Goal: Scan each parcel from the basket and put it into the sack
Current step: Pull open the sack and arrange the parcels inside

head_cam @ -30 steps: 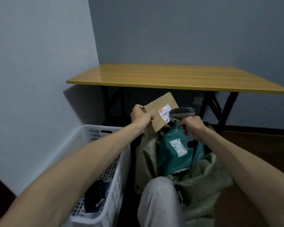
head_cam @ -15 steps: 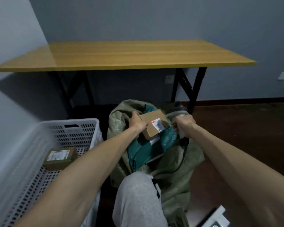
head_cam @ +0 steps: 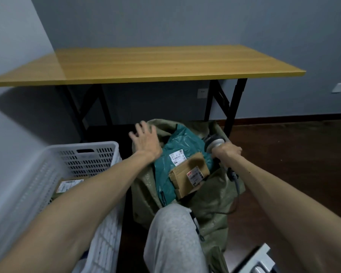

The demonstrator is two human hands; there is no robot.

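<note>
A small brown cardboard parcel with a white label lies in the mouth of the green woven sack, on top of a teal plastic mailer. My left hand hovers open above the sack's left rim, fingers spread, holding nothing. My right hand grips the grey barcode scanner at the sack's right edge, its cable hanging down. The white plastic basket stands at the left with a brown labelled parcel inside it.
A yellow-topped table on black folding legs stands behind the sack against the grey wall. My knee in grey trousers is in front of the sack. Dark wooden floor lies to the right, with a white object at the bottom edge.
My left hand has let go of the brown parcel, which now lies in the sack, and has lifted away to the left with fingers spread. The scanner hand moved slightly right.
</note>
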